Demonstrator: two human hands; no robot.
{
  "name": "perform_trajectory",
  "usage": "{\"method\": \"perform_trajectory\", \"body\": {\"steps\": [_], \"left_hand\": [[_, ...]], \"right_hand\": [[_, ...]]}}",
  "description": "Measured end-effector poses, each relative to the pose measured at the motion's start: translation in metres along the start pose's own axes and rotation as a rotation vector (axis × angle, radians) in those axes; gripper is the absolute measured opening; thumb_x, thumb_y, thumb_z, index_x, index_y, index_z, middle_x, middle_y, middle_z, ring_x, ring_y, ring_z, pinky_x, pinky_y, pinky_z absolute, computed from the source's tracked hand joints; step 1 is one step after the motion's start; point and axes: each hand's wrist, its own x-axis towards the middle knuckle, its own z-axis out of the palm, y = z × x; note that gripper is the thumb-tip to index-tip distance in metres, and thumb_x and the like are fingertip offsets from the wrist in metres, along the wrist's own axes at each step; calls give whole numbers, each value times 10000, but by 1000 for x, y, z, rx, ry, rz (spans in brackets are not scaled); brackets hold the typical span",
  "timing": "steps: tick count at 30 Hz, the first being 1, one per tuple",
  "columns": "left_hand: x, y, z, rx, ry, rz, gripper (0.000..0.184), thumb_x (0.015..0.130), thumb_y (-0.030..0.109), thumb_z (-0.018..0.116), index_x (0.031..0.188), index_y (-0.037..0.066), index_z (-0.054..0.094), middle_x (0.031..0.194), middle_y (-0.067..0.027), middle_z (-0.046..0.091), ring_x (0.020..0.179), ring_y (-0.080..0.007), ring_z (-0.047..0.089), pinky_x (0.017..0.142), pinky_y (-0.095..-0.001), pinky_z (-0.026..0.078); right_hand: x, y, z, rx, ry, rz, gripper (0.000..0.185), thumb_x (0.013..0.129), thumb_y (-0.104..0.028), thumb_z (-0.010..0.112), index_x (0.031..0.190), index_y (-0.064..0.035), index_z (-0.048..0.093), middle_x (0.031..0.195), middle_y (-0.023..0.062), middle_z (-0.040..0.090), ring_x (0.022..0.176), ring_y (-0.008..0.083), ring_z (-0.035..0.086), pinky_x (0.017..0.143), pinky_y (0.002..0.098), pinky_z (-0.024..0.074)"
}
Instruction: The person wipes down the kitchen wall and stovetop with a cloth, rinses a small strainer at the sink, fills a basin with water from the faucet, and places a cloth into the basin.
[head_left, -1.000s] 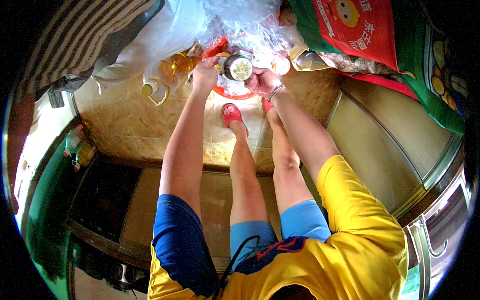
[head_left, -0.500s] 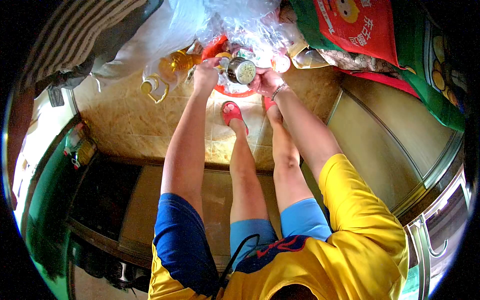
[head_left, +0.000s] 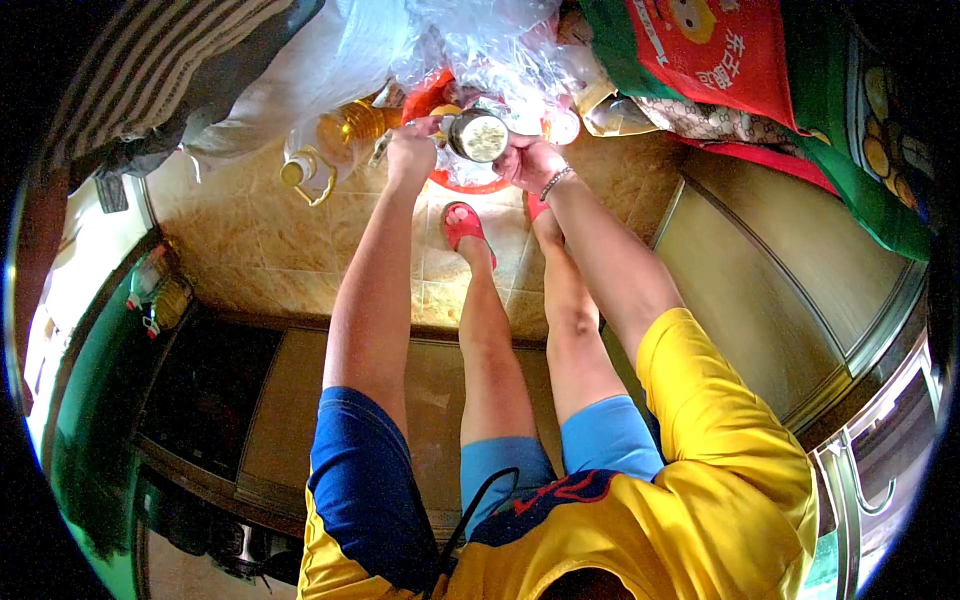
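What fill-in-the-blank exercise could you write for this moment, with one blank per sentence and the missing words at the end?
1. The right hand touches the round container, and a bracelet circles its ____.
2. In the picture, the large bottle is to the ____ of the left hand.
3. The sandals are ____.
4. The shorts are ____.

Missing words: wrist; left; red; blue.

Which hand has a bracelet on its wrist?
The right hand, on the arm with the yellow sleeve: a bracelet circles its wrist. The left hand, on the arm with the blue sleeve, has a bare wrist.
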Motion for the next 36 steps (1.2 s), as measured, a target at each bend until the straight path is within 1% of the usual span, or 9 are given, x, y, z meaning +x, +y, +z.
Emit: {"method": "perform_trajectory", "body": {"steps": [4, 9, 12, 14, 18, 20, 28, 30, 36], "left_hand": [[1, -8, 3, -79, -20, 38, 360, 791, 56, 412, 1016, 141, 679, 993, -109, 666, 954, -237, 624, 823, -318, 467], [6, -15, 6, -88, 6, 56, 390, 774, 41, 405, 1023, 163, 679, 990, -117, 663, 965, -258, 618, 830, -330, 465], [-1, 0, 1, -62, -70, -23, 311, 875, 56, 397, 1048, 39, 654, 1023, -98, 656, 974, -173, 595, 862, -272, 432], [-3, 5, 0, 13, -39, -17, 312, 894, 93, 392, 1055, 55, 657, 1022, -90, 656, 955, -172, 594, 849, -273, 437], [-4, 2, 1, -2, -29, 11, 314, 897, 104, 392, 1059, 71, 659, 1003, -84, 659, 924, -163, 592, 826, -280, 445], [0, -7, 3, -127, -45, -42, 396, 776, 61, 406, 1023, 206, 679, 975, -116, 662, 955, -273, 617, 819, -348, 470], [2, -15, 6, -32, -4, 19, 353, 807, 104, 422, 1039, 187, 675, 972, -106, 669, 955, -236, 626, 820, -330, 471], [3, -16, 5, -38, -8, 27, 349, 812, 111, 420, 1039, 184, 675, 976, -102, 670, 958, -232, 625, 823, -329, 470], [9, -27, 11, -99, -44, -47, 348, 799, 98, 428, 1028, 178, 677, 977, -97, 670, 959, -235, 626, 838, -327, 467]], "right_hand": [[9, 2, -9, -79, 164, -24, 137, 909, -154, 502, 862, -27, 524, 622, 16, 472, 551, 115, 458, 527, 247, 432], [3, 3, -2, -13, 33, -13, 123, 919, -169, 498, 821, -95, 490, 611, -13, 441, 542, 119, 445, 518, 243, 418], [6, 2, -6, -108, 179, -73, 110, 916, -158, 498, 835, -84, 497, 617, -3, 457, 543, 121, 450, 528, 246, 426], [4, 0, -9, 13, 17, 14, 114, 915, -157, 500, 842, -69, 498, 625, 5, 471, 544, 125, 462, 526, 247, 441], [-2, 2, 7, -8, 141, 9, 126, 913, -154, 503, 823, -65, 498, 641, 18, 493, 546, 127, 461, 520, 255, 441], [12, 2, -15, -124, 209, -62, 135, 912, -142, 495, 838, -33, 522, 653, 30, 514, 582, 135, 491, 515, 238, 439], [7, 1, -4, -93, 277, -69, 116, 909, -143, 504, 819, -69, 507, 604, 7, 495, 518, 121, 456, 509, 258, 437], [2, -1, -8, -13, 18, 10, 106, 906, -139, 507, 828, -68, 507, 599, 12, 492, 550, 130, 488, 519, 273, 447], [5, 0, -10, -73, 172, -37, 118, 895, -129, 524, 836, -30, 549, 644, 40, 524, 572, 148, 509, 534, 261, 470]]}}
